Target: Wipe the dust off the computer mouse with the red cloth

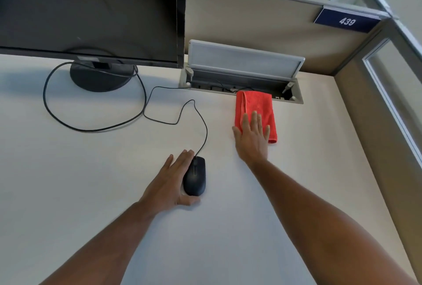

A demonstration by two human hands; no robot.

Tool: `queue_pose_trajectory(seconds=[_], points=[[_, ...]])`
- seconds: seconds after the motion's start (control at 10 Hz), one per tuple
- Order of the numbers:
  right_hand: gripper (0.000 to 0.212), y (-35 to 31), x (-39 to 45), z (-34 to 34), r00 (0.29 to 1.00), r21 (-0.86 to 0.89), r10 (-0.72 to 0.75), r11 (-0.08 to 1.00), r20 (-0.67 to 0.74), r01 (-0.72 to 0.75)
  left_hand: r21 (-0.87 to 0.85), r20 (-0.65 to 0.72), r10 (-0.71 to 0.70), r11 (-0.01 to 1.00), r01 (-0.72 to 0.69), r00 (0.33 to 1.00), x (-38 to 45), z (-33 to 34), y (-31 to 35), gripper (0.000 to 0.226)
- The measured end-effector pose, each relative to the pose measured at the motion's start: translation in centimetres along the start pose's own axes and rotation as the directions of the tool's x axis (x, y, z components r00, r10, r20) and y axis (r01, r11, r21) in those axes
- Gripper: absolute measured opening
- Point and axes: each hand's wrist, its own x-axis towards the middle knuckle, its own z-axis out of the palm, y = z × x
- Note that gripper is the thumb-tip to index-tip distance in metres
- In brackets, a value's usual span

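Observation:
A black wired computer mouse [194, 176] lies on the white desk [68, 182] near the middle. My left hand [170, 184] cups its left side, fingers along the edge and thumb at its near end. A folded red cloth [257, 104] lies flat further back and to the right, just in front of the cable box. My right hand [252, 138] rests flat over the cloth's near part with fingers spread, not gripping it.
A black monitor [91, 10] on a round stand [101, 77] fills the back left, with black cables [146, 106] looping over the desk toward the mouse. An open grey cable box [242, 72] sits against the beige partition. A partition wall bounds the desk's right side.

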Motion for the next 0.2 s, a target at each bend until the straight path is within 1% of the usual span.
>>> queue_pose_trajectory(seconds=[0.1, 0.2], points=[[0.065, -1.2, -2.7, 1.3, 0.995, -0.029, -0.098, 0.995, 0.005, 0.098, -0.051, -0.006, 0.039, 0.998, -0.039, 0.999, 0.0, 0.0, -0.4, 0.134], [0.062, -2.7, -6.1, 2.6, 0.989, -0.002, -0.149, 0.989, 0.016, 0.149, -0.040, -0.153, 0.065, 0.997, -0.072, 0.986, -0.5, 0.0, -1.0, 0.097]])
